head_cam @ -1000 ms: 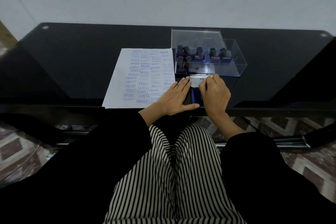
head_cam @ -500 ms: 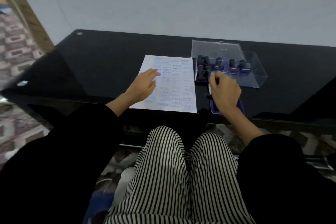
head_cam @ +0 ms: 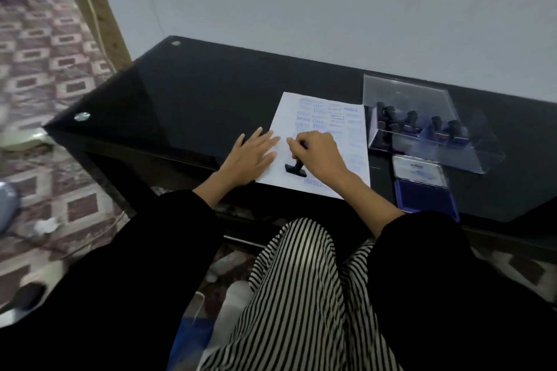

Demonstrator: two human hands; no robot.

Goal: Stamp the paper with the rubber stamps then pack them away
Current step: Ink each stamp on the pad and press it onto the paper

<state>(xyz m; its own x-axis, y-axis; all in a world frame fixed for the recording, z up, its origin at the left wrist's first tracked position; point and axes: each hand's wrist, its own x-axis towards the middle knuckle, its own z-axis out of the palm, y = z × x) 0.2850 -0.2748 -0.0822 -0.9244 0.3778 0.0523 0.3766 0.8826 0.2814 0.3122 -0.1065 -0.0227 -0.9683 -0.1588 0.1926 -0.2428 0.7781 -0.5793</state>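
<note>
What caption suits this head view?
Right hand presses a rubber stamp onto the paper; left hand rests at its edge.

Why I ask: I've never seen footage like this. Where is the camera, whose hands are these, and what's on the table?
No machine: a person wears a camera on the head, looking down at their work. On the black table lie a paper covered in blue prints, an open ink pad and a clear box holding more stamps. The left hand lies flat on the paper's edge; the right hand grips a black stamp, base on the paper.
</note>
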